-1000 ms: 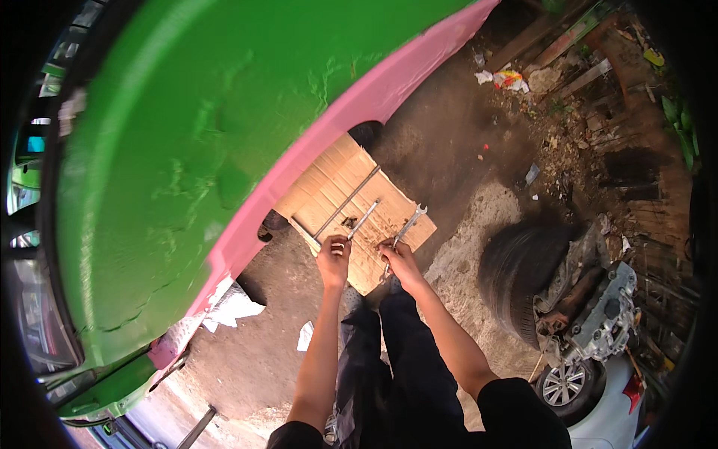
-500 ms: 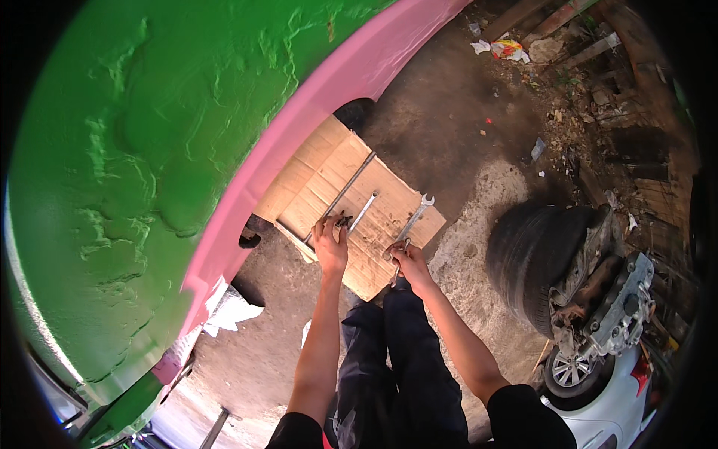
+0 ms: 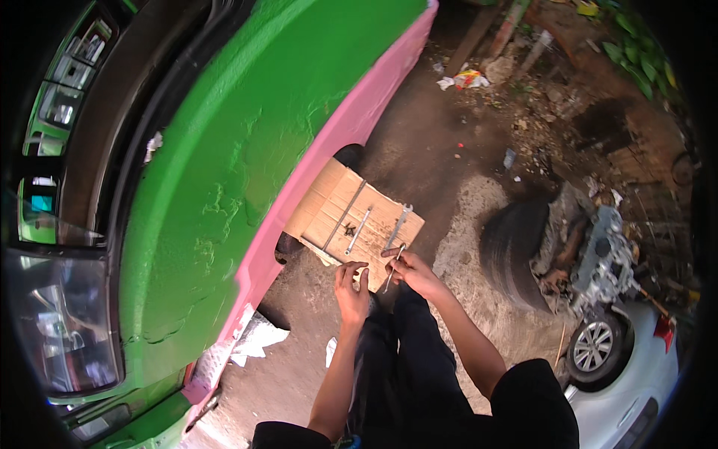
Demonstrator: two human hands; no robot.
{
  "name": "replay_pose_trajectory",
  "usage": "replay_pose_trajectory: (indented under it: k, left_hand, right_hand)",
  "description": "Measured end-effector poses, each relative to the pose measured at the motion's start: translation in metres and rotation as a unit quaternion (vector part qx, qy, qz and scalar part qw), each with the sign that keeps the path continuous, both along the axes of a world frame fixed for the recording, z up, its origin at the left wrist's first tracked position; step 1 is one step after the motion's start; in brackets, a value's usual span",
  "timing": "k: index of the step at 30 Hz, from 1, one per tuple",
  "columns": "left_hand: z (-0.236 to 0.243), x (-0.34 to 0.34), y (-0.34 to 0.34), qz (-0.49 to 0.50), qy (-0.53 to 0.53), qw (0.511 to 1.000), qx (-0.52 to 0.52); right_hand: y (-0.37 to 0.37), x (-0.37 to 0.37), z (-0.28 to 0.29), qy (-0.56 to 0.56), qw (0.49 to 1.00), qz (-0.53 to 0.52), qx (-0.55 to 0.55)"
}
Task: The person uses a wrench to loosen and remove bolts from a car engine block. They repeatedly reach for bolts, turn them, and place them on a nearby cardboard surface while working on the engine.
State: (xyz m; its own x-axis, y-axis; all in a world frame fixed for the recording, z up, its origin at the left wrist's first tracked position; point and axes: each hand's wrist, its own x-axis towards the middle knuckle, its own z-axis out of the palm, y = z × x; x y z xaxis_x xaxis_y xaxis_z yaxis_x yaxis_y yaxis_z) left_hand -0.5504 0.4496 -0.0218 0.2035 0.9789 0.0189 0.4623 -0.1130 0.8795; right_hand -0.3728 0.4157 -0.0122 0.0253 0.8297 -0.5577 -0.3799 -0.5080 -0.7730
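My right hand (image 3: 416, 274) is closed round a slim metal wrench (image 3: 389, 283) near the cardboard's right front corner. My left hand (image 3: 351, 290) is at the near edge of the cardboard, fingers loosely bent and apart, with nothing in it. On the flattened brown cardboard (image 3: 320, 196) lies a long dark rod (image 3: 345, 215). Beside it are a few small dark pieces (image 3: 349, 230), too small to name. A slim silver wrench (image 3: 359, 231) lies to their right, and a larger open-ended wrench (image 3: 399, 226) farther right.
A green vehicle body with a pink lower edge (image 3: 329, 142) rises close on the left, overhanging the cardboard's side. Worn tyres (image 3: 516, 247) and a metal engine part (image 3: 603, 251) stand at right, by a silver car (image 3: 636, 374). White scrap (image 3: 256, 338) lies at left; rubble fills the far right.
My left hand has drawn back from the cardboard and let go of the small dark pieces, now lying there. My right hand still grips the wrench. The view has shifted, showing vehicle windows at left.
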Motion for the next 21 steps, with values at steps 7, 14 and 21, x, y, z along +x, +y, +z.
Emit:
replay_pose_trajectory:
  k: [7,14,21]
  left_hand:
    - [0.087,-0.001,-0.061,-0.075,-0.085,0.993,0.019]
    - [0.107,0.022,-0.125,-0.210,-0.114,0.971,-0.002]
    - [0.091,0.064,-0.201,-0.285,-0.151,0.946,-0.046]
  right_hand:
    - [-0.094,-0.013,0.085,-0.031,0.994,-0.083,0.069]
    - [-0.193,-0.018,0.093,0.024,0.970,-0.223,0.090]
    - [-0.297,0.001,0.091,0.048,0.934,-0.330,0.124]
